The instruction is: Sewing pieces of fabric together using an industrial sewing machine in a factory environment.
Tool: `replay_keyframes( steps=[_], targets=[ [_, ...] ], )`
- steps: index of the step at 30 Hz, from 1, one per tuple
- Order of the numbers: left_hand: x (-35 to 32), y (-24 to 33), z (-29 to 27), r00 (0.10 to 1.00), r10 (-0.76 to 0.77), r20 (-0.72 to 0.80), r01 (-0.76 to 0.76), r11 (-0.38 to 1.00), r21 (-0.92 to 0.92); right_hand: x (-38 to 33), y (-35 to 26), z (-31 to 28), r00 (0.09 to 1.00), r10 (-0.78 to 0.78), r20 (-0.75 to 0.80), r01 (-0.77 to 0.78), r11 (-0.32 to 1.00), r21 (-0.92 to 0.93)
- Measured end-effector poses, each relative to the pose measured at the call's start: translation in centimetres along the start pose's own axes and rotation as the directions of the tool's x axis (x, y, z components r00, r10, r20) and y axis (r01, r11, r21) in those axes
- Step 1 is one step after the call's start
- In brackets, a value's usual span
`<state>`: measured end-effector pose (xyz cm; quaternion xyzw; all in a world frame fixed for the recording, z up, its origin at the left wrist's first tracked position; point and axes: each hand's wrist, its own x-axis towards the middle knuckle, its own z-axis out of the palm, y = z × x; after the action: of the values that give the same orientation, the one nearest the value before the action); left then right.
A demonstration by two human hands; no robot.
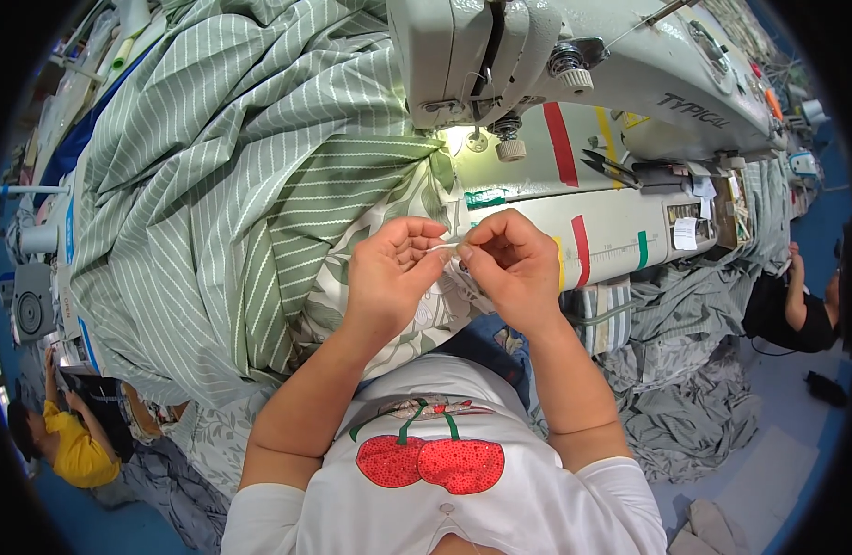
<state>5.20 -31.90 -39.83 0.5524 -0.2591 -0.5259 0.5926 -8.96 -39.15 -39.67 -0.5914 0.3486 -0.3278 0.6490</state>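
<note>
Close together in front of the sewing machine (611, 55), my two hands work on a thin white cord-like strip (441, 247). My left hand (389, 277) has its thumb and fingers curled in around one end. Thumb and forefinger of my right hand (516, 268) pinch the other end. Whether the strip is cord, tape or twisted thread cannot be made out. Just beyond and beneath my hands lies a cream leaf-patterned cloth (375, 222), joined by a green cloth with white stripes (306, 203). Its corner reaches up beside the lit needle area.
Striped cloth (185, 185) is heaped over the left of the table. Black thread snips (612, 168) lie on the machine bed, which bears red, yellow and green tape. More fabric (675, 370) hangs at the right. Other people, one in a yellow shirt (82, 449), sit at both sides.
</note>
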Motion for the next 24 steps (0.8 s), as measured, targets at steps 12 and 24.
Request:
replay_keyframes(
  steps=[12,24],
  targets=[
    [1.0,0.6,-0.1,0.998,-0.061,-0.010,0.062,0.993,0.097,1.0,-0.2,0.6,0.996,0.017,-0.089,-0.027,0.993,-0.118],
    [6.4,2.6,-0.9,0.679,0.354,0.643,-0.688,0.001,0.726,4.1,-0.2,-0.3,0.985,0.093,-0.144,-0.122,0.971,-0.205]
  ],
)
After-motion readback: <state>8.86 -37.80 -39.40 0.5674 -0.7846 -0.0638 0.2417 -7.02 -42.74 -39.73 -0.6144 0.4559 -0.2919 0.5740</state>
